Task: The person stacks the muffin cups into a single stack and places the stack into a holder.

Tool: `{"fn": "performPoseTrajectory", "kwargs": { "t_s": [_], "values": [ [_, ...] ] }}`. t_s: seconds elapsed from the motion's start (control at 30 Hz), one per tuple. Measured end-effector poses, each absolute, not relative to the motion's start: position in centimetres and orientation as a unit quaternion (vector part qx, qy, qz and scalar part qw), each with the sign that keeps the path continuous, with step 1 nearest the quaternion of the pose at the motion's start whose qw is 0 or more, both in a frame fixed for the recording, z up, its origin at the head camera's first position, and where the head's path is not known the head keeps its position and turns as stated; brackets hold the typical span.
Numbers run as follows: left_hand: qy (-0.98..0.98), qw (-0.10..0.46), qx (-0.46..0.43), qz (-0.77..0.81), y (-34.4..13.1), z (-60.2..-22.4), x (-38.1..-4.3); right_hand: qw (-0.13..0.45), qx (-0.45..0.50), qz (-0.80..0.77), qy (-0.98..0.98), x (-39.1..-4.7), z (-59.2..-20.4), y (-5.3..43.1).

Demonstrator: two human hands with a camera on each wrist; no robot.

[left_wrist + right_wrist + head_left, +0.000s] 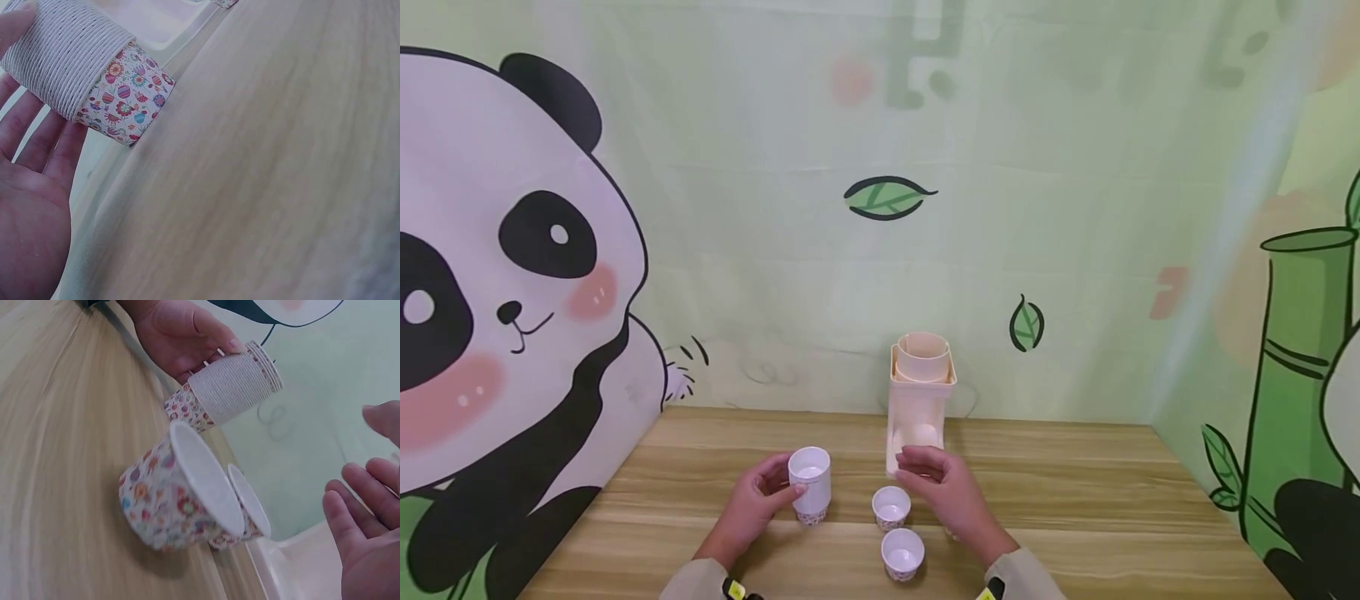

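Observation:
My left hand [756,500] grips a tall stack of nested paper cups [810,487], thumb on the near side. The stack's rolled rims make a ribbed white wall, and the bottom cup [128,94] shows a colourful flower-and-egg print. This patterned base is right at the wooden table. My right hand [951,500] hovers over the table with fingers loosely bent and nothing between them, as the right wrist view also shows. Two single printed cups stand upright left of it: a nearer cup [902,554] and a farther cup [891,508].
Behind the cups stands a pale pink holder [916,408] with a round tube [922,357] in its top. The wooden table [1060,475] ends at a green cloth backdrop [775,250] printed with a panda, leaves and bamboo. A small pale edge shows under my right wrist.

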State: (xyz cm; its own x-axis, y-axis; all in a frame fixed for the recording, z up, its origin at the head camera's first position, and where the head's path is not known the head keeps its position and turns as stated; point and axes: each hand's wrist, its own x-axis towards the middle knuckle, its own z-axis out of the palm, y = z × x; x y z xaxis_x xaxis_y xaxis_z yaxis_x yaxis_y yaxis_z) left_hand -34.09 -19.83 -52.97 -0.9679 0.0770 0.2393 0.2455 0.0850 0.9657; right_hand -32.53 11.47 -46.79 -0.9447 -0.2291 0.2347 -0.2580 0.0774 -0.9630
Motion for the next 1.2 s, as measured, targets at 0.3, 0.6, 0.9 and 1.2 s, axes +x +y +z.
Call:
{"fn": "performPoseTrajectory", "kwargs": {
  "t_s": [0.3,0.6,0.9,1.2],
  "values": [
    [-0.734,0.062,-0.109,-0.667,-19.8,-52.8,-34.0,0.044,0.138,0.664,-0.734,-31.7,-47.0,13.7],
    [-0.736,0.065,-0.107,-0.665,-19.8,-52.6,-33.8,0.09,0.122,0.627,-0.765,-31.2,-47.9,15.6],
    [-0.74,0.062,-0.101,-0.662,-19.8,-52.9,-34.0,0.101,0.102,0.6,-0.787,-30.8,-49.1,17.3],
    [-0.737,0.058,-0.097,-0.666,-19.7,-52.6,-33.9,0.108,0.095,0.59,-0.794,-30.5,-50.0,18.3]
  ]
}}
